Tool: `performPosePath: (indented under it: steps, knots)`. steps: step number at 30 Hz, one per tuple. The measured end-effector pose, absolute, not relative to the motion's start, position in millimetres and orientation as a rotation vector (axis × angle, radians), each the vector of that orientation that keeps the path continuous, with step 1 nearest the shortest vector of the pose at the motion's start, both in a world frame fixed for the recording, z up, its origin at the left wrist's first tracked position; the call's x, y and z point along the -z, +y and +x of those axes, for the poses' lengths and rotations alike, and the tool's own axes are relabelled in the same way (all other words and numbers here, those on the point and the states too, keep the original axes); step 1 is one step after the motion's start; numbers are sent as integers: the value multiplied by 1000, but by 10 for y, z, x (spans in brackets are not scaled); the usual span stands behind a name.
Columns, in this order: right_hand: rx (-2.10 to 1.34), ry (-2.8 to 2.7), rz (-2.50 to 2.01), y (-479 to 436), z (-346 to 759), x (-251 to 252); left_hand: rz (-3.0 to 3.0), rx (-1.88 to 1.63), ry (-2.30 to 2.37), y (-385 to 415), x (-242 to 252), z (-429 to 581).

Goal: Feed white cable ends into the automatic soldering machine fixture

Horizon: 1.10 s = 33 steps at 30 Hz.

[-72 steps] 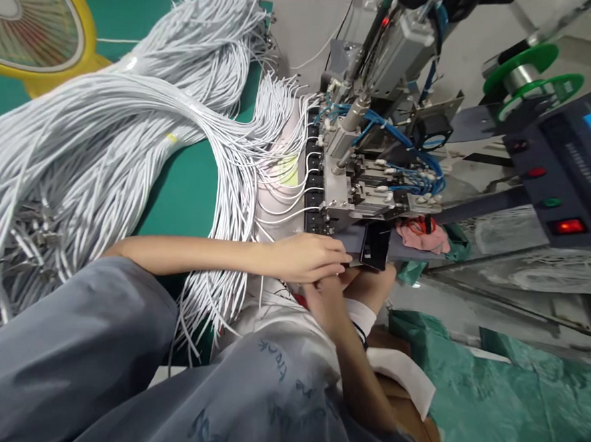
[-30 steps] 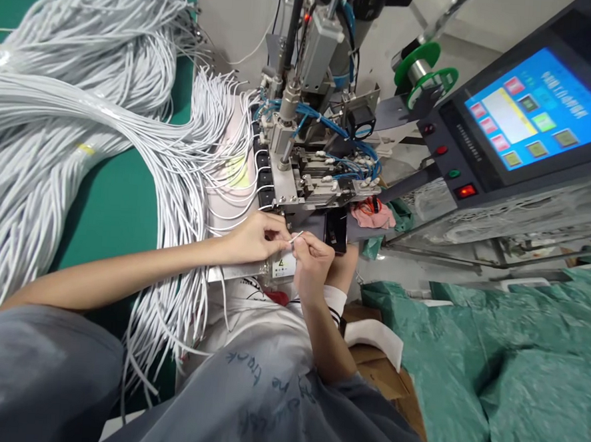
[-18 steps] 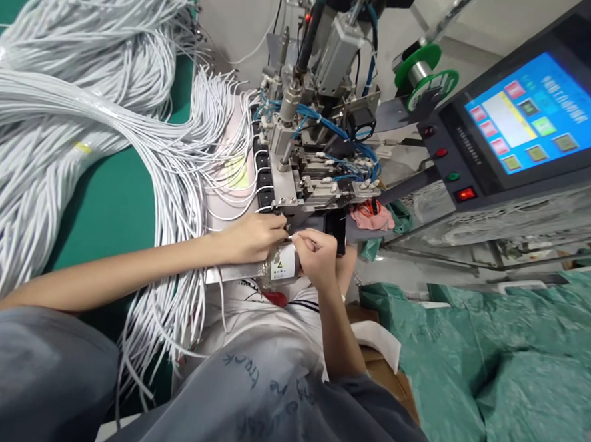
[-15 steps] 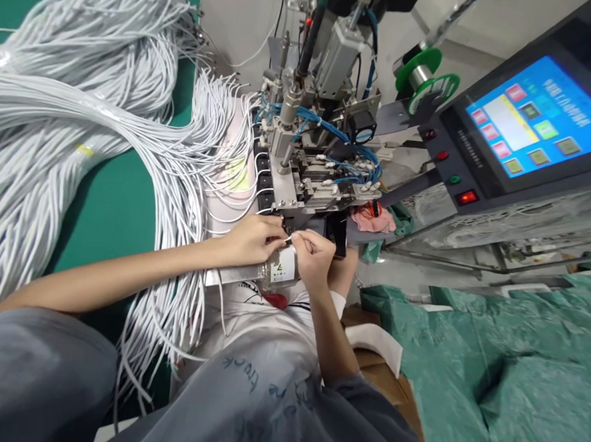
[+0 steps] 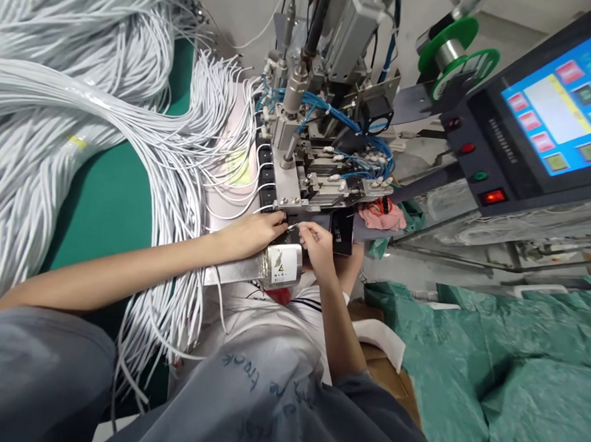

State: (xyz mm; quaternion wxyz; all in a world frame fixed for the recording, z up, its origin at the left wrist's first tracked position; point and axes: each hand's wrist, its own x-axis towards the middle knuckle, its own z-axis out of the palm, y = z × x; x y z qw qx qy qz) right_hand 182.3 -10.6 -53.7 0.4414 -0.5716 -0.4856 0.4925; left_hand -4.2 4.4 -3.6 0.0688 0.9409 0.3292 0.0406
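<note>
At the front end of a row of black fixture blocks (image 5: 268, 156), my left hand (image 5: 254, 235) is closed, its fingertips pinching a white cable; most of the cable is hidden by the hand. Thin wire ends (image 5: 294, 227) stick out of it to the right. My right hand (image 5: 319, 244) pinches those ends between thumb and fingertips. White cables arch into the blocks from a big bundle of white cables (image 5: 174, 147) on the left. Just below my hands sits a silver motor-like housing (image 5: 283, 265) with a white label.
A machine with air cylinders (image 5: 289, 124) and blue tubes (image 5: 351, 123) rises right behind my hands. To its right are a green wire spool (image 5: 454, 44) and a touchscreen panel (image 5: 557, 110). A pink cloth (image 5: 382, 216) lies beyond my right hand; green sheeting (image 5: 458, 351) covers the lower right.
My left fingers have moved up against the fixture's front end. My right fingers have shifted slightly up and now pinch thin wire ends. The head view has shifted, so the machine appears nearer.
</note>
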Motion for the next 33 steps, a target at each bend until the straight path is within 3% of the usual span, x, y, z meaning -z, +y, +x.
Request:
performPosePath:
  steps: [33]
  knots:
    - [-1520, -1248, -1372, 23, 1838, 433, 2877, 82, 967, 25, -47, -5]
